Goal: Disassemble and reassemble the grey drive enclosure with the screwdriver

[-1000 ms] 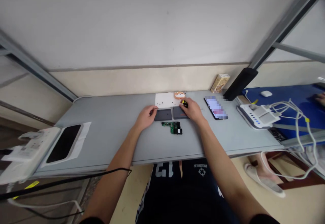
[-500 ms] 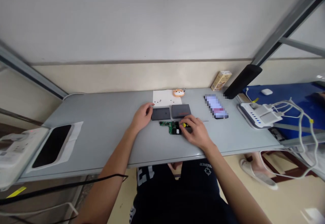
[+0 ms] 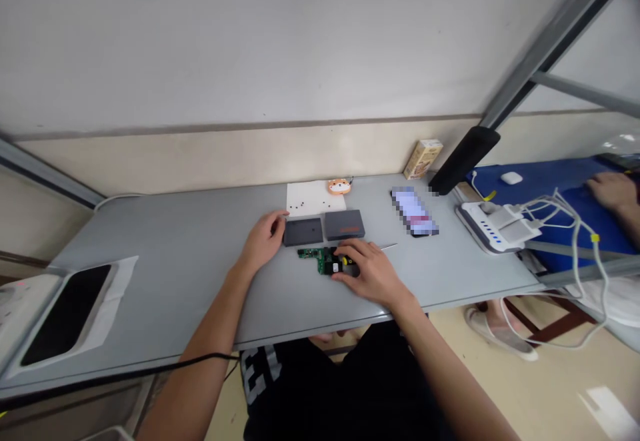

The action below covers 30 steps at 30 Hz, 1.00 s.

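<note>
My right hand point(image 3: 367, 271) is on the green circuit board point(image 3: 320, 260), its fingers shut on a small yellow-and-black tool point(image 3: 345, 262) at the board's right end. My left hand point(image 3: 263, 240) rests open on the grey table point(image 3: 200, 241), with its fingertips at the left edge of a dark grey case half point(image 3: 303, 231). A second grey case half point(image 3: 345, 225) lies beside that one. Behind them is a white sheet point(image 3: 313, 198) dotted with several tiny screws. A thin metal rod point(image 3: 389, 246) lies just past my right hand.
An orange animal figure point(image 3: 339, 186) is behind the sheet. To the right are a pixelated phone point(image 3: 415, 212), a small box point(image 3: 423, 159) and a white power strip point(image 3: 493, 228) with cables. A co-worker's hand point(image 3: 613, 191) rests on a blue mat point(image 3: 550, 191).
My right hand has moved from the right case half down onto the circuit board. My left hand has slid off the left case half. A co-worker's hand has come into view at right.
</note>
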### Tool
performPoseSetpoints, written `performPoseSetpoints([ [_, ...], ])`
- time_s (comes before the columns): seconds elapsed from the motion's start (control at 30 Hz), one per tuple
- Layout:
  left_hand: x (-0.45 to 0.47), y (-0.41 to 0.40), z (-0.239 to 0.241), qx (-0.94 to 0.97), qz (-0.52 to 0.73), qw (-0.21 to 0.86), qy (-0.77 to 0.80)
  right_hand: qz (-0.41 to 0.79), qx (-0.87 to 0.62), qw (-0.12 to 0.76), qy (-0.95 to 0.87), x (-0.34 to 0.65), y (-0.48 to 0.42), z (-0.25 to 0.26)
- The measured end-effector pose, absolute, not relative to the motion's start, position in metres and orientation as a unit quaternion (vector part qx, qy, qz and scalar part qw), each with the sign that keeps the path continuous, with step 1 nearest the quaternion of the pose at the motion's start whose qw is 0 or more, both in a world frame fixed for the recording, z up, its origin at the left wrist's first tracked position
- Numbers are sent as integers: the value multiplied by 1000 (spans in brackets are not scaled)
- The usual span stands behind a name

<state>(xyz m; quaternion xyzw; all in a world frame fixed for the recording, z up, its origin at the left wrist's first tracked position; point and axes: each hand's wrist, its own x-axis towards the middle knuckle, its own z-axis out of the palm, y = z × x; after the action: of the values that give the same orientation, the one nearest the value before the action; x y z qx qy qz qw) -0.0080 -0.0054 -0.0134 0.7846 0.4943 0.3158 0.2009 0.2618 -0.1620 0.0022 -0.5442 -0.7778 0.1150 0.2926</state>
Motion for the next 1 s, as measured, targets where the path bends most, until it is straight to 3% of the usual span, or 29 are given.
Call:
performPoseSetpoints([
  [0.37, -8, -8, -14, 783, 319, 207, 492, 116, -526, 276, -796, 260, -163, 2],
  [0.67, -13, -2, -15, 778, 353, 118, 506, 99, -520, 250, -811, 257, -163, 3],
  [1.0, -14, 1, -18, 802, 320, 117, 490, 122, -495, 226, -830, 251, -158, 8],
])
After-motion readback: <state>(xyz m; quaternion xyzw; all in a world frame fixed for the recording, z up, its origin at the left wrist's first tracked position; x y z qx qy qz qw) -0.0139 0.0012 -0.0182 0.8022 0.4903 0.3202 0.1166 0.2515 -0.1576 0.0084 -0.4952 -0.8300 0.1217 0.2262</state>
